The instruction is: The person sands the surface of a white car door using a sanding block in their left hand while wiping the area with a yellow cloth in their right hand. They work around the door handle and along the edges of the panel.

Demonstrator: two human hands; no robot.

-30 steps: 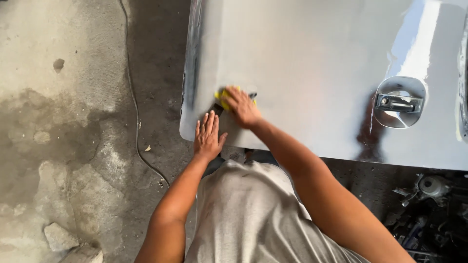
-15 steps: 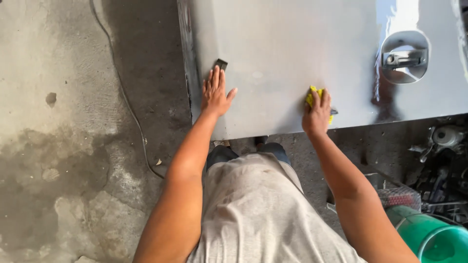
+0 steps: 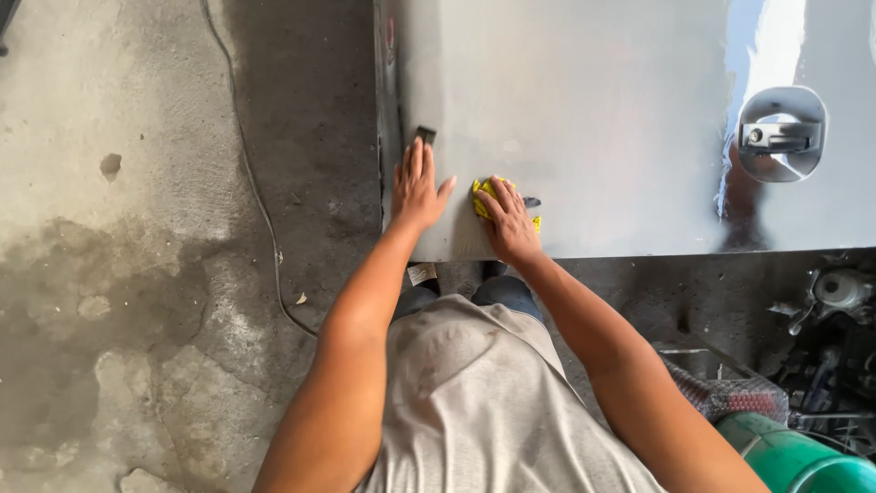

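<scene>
A large grey metal car door panel [image 3: 593,100] lies flat in front of me. My left hand [image 3: 417,190] rests flat on it near its left edge, fingers spread, holding nothing. Just beyond its fingertips sits a small dark tab [image 3: 425,135] on the panel. My right hand [image 3: 507,222] presses a yellow pad [image 3: 484,194] against the panel close to the near edge, a hand's width right of my left hand. The recessed door handle [image 3: 781,135] sits at the far right of the panel.
Stained concrete floor [image 3: 137,274] spreads to the left, with a thin cable [image 3: 260,210] running across it. A green container [image 3: 794,461] and dark machine parts [image 3: 835,310] crowd the lower right. A small paper scrap [image 3: 422,273] lies under the panel's near edge.
My right hand with the yellow pad has slid left along the panel, back toward my left hand. My left hand stays flat near the left edge.
</scene>
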